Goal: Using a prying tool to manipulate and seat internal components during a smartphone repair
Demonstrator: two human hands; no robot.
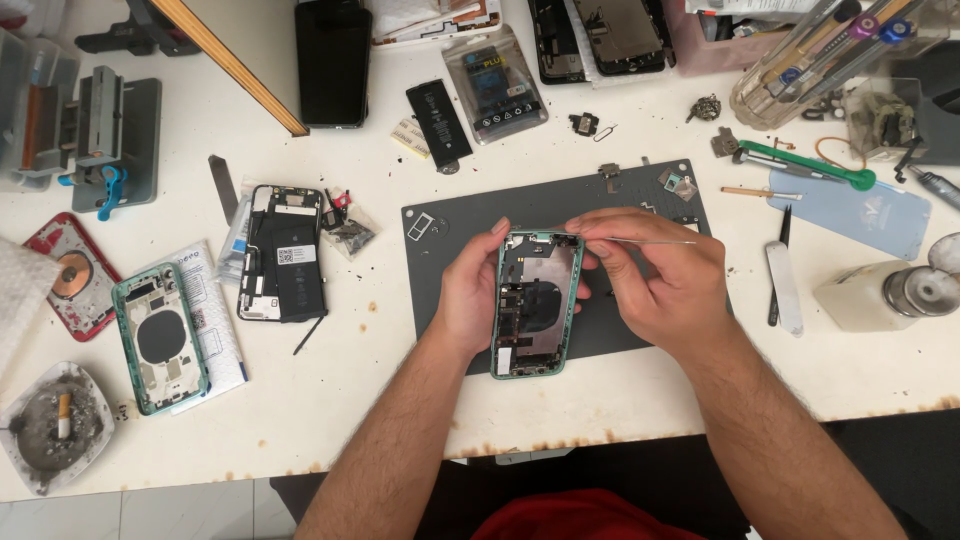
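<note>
A green phone housing [535, 310], opened up with its inner parts showing, lies on a dark grey work mat [640, 195]. My left hand [470, 290] grips its left edge, thumb near the top corner. My right hand [660, 275] pinches thin metal tweezers [650, 241], which lie level over the housing's top end, the tips reaching toward the top edge. Small screws and brackets sit on the mat above my hands.
A second green housing [160, 337] and an opened phone with battery [283, 252] lie to the left. A loose black battery [438, 122], a packaged battery [495, 85], an ashtray [55, 425], a tool jar [810, 60] and a glue bottle [885, 292] surround the mat.
</note>
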